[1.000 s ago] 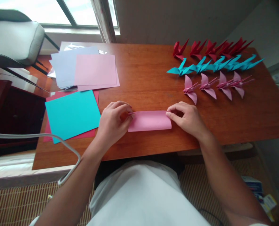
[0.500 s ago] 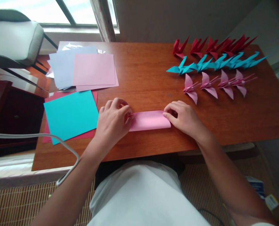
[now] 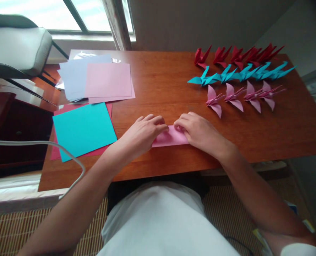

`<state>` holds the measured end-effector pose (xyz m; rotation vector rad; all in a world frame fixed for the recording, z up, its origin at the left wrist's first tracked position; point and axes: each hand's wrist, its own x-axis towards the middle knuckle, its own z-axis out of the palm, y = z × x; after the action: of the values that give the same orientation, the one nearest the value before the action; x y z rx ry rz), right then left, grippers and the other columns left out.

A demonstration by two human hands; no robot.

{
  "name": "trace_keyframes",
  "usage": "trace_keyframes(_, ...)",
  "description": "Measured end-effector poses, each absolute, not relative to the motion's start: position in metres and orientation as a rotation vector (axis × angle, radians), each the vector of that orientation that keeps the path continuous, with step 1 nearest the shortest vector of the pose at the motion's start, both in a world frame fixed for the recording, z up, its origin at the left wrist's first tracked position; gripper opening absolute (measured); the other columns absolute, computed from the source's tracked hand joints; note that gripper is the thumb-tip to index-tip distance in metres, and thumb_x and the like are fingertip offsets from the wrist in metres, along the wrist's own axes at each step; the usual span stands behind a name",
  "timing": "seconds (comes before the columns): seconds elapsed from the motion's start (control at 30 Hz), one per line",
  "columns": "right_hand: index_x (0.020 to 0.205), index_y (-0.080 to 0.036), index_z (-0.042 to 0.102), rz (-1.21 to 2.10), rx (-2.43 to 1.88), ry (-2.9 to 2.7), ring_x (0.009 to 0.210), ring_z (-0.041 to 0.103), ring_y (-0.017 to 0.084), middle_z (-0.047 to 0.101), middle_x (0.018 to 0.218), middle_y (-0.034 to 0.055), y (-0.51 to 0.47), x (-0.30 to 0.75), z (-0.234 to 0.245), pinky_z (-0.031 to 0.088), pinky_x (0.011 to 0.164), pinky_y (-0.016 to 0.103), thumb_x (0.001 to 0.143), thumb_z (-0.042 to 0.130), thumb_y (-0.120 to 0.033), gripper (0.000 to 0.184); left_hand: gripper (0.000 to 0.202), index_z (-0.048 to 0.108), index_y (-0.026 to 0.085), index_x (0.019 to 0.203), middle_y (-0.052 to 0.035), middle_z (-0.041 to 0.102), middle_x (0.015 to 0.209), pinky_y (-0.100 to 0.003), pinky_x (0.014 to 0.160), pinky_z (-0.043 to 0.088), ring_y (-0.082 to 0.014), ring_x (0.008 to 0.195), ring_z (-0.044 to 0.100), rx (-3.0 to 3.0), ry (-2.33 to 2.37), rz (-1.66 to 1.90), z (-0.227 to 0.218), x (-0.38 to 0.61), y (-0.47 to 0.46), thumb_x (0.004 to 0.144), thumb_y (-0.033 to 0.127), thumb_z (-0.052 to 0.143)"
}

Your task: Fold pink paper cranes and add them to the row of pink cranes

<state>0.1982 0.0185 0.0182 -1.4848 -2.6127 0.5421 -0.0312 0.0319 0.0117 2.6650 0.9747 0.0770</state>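
A folded strip of pink paper (image 3: pixel 172 137) lies on the wooden table in front of me, its long side running left to right. Over its left part is my left hand (image 3: pixel 151 128), fingers curled with the thumb and fingertips on the paper's far edge. From the other end, my right hand (image 3: pixel 194 126) covers the right part, its fingers bent and pressed to the same far edge. Only the middle of the strip shows between the two hands. The undersides of both hands are hidden.
Paper cranes stand at the back right in rows: red cranes (image 3: pixel 238 56), blue cranes (image 3: pixel 244 73) and pink cranes (image 3: pixel 236 97). At left lie a turquoise sheet (image 3: pixel 85 129) over red sheets (image 3: pixel 107 112), and light pink sheets (image 3: pixel 108 81). A white cable (image 3: pixel 70 154) crosses the table's left corner.
Both hands have slid inward along the strip from its ends towards its middle. Their fingers now press on the far edge, and the paper looks flatter.
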Motion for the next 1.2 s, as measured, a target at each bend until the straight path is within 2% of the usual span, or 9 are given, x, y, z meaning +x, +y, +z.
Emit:
trace_keyframes(0.17,0.098,-0.019,0.069,0.4,-1.64,-2.597,0.097,0.061,0.024,0.069,0.1,0.0094,0.013,0.183,0.019,0.044,0.083,0.035,0.097,0.057,-0.022,0.013,0.038,0.072,0.02,0.112,-0.0078,0.067,0.11,-0.034,0.089,0.048,-0.0209,0.095,0.063,2.606,1.001,0.138,0.011,-0.026,0.028,0.089,0.002,0.047)
trace_keyframes(0.27,0.097,-0.017,0.067,0.241,-1.804,-2.544,0.098,0.06,0.028,0.069,0.102,0.0135,0.004,0.169,0.018,0.044,0.078,0.038,0.097,0.059,-0.026,0.013,0.031,0.072,0.016,0.106,-0.0098,0.066,0.107,-0.035,0.09,0.05,-0.0226,0.095,0.063,2.616,1.128,0.117,0.013,-0.017,0.016,0.092,0.005,0.047)
trace_keyframes(0.4,0.103,-0.014,0.064,0.134,-1.945,-2.44,0.101,0.058,0.032,0.067,0.107,0.0175,-0.013,0.154,0.017,0.043,0.08,0.042,0.098,0.053,-0.027,0.018,0.021,0.069,0.015,0.1,-0.0115,0.066,0.11,-0.039,0.086,0.052,-0.0269,0.098,0.061,2.653,1.32,0.09,0.013,-0.006,-0.005,0.091,0.01,0.051)
trace_keyframes(0.5,0.107,-0.014,0.062,0.087,-1.979,-2.381,0.101,0.056,0.034,0.066,0.109,0.0189,-0.027,0.148,0.013,0.041,0.08,0.045,0.099,0.05,-0.025,0.019,0.022,0.067,0.016,0.106,-0.0126,0.066,0.116,-0.042,0.086,0.051,-0.03,0.104,0.06,2.655,1.427,0.125,0.012,0.0,-0.019,0.089,0.012,0.053)
trace_keyframes(0.73,0.123,-0.013,0.057,0.035,-1.949,-2.29,0.108,0.052,0.035,0.063,0.122,0.0211,-0.048,0.145,0.0,0.039,0.088,0.048,0.096,0.05,-0.022,0.03,0.026,0.065,0.018,0.115,-0.0158,0.066,0.126,-0.044,0.083,0.048,-0.0313,0.111,0.061,2.637,1.567,0.229,0.008,0.008,-0.034,0.098,0.022,0.046)
trace_keyframes(0.93,0.126,-0.014,0.057,0.036,-1.894,-2.304,0.115,0.051,0.036,0.062,0.127,0.0203,-0.051,0.149,-0.002,0.039,0.095,0.048,0.095,0.05,-0.024,0.034,0.031,0.062,0.015,0.122,-0.0179,0.064,0.131,-0.046,0.084,0.047,-0.0333,0.114,0.06,2.604,1.575,0.218,0.008,0.01,-0.037,0.099,0.023,0.043)
trace_keyframes(1.2,0.13,-0.012,0.056,0.136,-1.899,-2.336,0.117,0.051,0.036,0.061,0.131,0.02,-0.051,0.152,0.006,0.039,0.097,0.049,0.093,0.051,-0.022,0.038,0.032,0.062,0.015,0.123,-0.0184,0.063,0.131,-0.046,0.085,0.047,-0.0339,0.113,0.06,2.599,1.602,0.191,0.009,0.012,-0.038,0.097,0.023,0.044)
